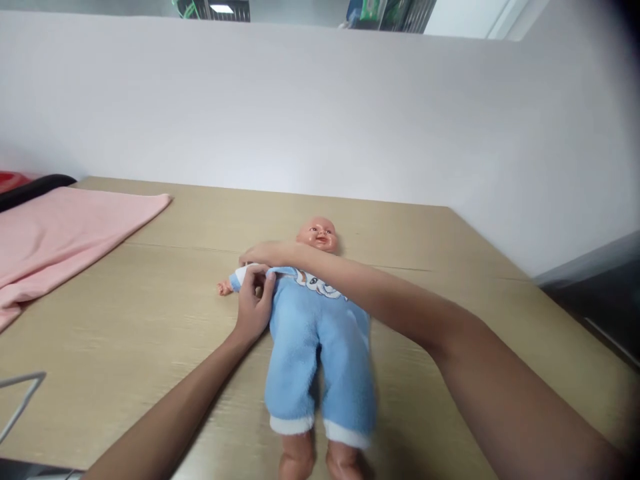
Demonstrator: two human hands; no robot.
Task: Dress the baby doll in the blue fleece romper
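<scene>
A baby doll (320,235) lies on its back on the wooden table (150,313), head away from me, dressed in a fluffy blue romper (320,340) with white cuffs. My left hand (255,300) pinches the romper's sleeve near the doll's outstretched arm (225,288). My right hand (263,253) reaches across the doll's chest and grips the same shoulder area of the garment; its fingers are closed on the cloth.
A folded pink cloth (60,233) lies at the table's left. A thin wire hanger (20,393) shows at the lower left edge. A white partition wall (320,113) runs behind the table. A dark surface (595,287) sits beyond the right edge.
</scene>
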